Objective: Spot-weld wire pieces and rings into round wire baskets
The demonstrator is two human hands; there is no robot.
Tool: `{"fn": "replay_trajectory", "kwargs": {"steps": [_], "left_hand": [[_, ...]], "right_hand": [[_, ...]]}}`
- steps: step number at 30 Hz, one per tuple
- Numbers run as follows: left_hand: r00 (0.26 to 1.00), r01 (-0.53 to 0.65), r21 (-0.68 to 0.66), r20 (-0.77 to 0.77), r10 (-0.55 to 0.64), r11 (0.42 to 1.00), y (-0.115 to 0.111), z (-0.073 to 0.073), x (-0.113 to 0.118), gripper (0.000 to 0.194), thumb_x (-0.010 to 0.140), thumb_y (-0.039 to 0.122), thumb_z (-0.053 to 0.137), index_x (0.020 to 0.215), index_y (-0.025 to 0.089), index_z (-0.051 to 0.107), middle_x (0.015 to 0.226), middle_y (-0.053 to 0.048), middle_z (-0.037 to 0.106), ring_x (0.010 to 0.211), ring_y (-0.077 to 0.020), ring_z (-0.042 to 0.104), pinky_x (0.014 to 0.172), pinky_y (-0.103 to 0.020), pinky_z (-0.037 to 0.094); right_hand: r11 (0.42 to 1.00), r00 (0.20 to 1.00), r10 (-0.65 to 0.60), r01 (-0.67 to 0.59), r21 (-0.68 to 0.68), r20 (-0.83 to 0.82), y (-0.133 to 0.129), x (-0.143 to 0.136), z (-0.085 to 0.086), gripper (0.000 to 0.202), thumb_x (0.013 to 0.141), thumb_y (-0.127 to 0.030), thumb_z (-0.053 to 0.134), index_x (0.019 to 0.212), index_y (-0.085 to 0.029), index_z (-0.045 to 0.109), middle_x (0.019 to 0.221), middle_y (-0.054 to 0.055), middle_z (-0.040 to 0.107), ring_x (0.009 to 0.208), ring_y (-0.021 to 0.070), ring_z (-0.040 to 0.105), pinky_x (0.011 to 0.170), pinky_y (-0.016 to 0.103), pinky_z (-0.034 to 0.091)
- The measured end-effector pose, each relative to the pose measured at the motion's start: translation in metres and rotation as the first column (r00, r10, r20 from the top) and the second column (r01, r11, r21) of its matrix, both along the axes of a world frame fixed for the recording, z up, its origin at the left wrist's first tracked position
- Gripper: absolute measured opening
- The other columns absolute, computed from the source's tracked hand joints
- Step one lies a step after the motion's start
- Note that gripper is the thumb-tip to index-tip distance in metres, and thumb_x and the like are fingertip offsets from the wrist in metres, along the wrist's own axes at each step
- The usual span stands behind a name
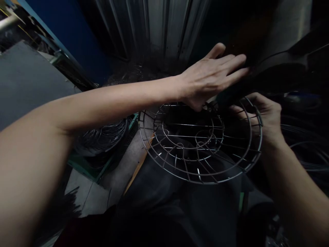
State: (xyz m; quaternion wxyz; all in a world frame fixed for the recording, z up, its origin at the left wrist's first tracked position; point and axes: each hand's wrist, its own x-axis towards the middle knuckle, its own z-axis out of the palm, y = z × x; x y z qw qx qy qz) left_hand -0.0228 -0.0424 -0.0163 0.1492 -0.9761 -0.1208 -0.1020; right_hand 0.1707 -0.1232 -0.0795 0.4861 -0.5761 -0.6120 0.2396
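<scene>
A round wire frame (197, 178), made of several metal rings joined by short cross wires, is tilted above my lap. My right hand (267, 113) grips its far right rim, with the fingers curled in around the wires. My left hand (213, 77) reaches across from the left above the frame's far edge. Its fingers are stretched out and point right, toward a dark machine part (280, 68). The underside of the palm is hidden, so whether it touches the wires cannot be made out.
At left, a green crate (84, 168) carries a bundle of thin wire (102, 139). Beyond it are a grey panel (20, 82) and a blue panel (69, 34). Corrugated sheet metal (164, 27) stands ahead. Dim wire coils (305, 147) lie at right, and dark rods (61, 209) lower left.
</scene>
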Motion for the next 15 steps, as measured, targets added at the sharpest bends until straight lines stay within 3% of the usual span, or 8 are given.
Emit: {"fn": "replay_trajectory", "kwargs": {"steps": [7, 15], "left_hand": [[1.0, 0.01, -0.047, -0.016, -0.011, 0.999, 0.002, 0.0024, 0.0093, 0.078, 0.063, 0.031, 0.063, 0.125, -0.009, 0.035, 0.121, -0.019, 0.042, 0.121, -0.0342, 0.044, 0.096, -0.04, 0.033], [0.999, -0.042, -0.049, -0.03, 0.04, 0.998, 0.0027, 0.0012, 0.0075, 0.081, 0.067, 0.029, 0.063, 0.129, -0.009, 0.028, 0.124, -0.019, 0.039, 0.123, -0.0346, 0.04, 0.099, -0.04, 0.026]], "right_hand": [[0.994, 0.993, -0.112, 0.112, 0.002, 0.031, -0.0071, 0.004, -0.0016, 0.046, 0.055, -0.052, 0.081, 0.061, -0.017, 0.052, 0.055, -0.005, 0.043, 0.051, 0.0054, 0.035, 0.046, 0.021, 0.028], [0.998, 0.999, -0.047, 0.048, 0.049, -0.022, -0.0028, 0.0006, -0.0013, 0.048, 0.055, -0.052, 0.082, 0.06, -0.017, 0.05, 0.056, -0.005, 0.044, 0.052, 0.0052, 0.035, 0.049, 0.021, 0.033]]}}
